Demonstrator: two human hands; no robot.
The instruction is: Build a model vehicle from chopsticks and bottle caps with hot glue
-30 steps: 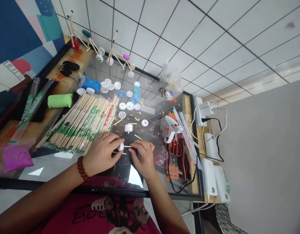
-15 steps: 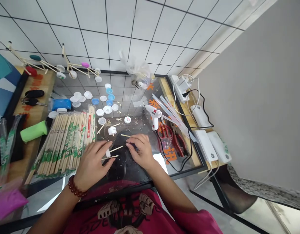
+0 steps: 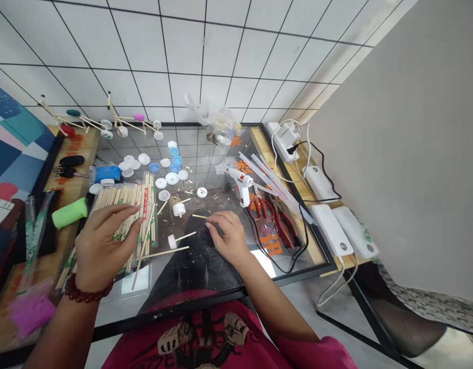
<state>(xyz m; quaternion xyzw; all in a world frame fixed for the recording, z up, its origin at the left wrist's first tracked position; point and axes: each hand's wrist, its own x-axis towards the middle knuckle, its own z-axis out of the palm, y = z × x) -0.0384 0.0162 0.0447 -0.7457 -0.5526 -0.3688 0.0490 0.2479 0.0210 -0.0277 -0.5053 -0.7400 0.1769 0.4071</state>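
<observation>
My left hand [image 3: 109, 241] is raised over the bundle of wrapped chopsticks [image 3: 123, 197], thumb and fingers apart and nothing held. My right hand [image 3: 229, 236] is at the middle of the glass tabletop, its thumb and index finger pinched at the end of a short wooden stick [image 3: 199, 216]. Between the hands lies a white bottle cap [image 3: 172, 242] with a thin stick [image 3: 185, 237] projecting from it. A longer loose stick [image 3: 163, 253] lies just in front. Farther back stand joined white caps [image 3: 179, 209] with a stick end below them.
Several white and blue caps [image 3: 172, 178] lie behind. A glue gun [image 3: 242, 185], red scissors [image 3: 261, 206], pliers [image 3: 286, 225] and clear glue sticks [image 3: 275, 187] are right. Stick-and-cap models [image 3: 134, 123] stand along the back. A power strip [image 3: 284, 141] and cables line the right edge.
My left hand has moved left, away from the capped stick, which it no longer touches and which now lies in full view. My right hand has shifted slightly right.
</observation>
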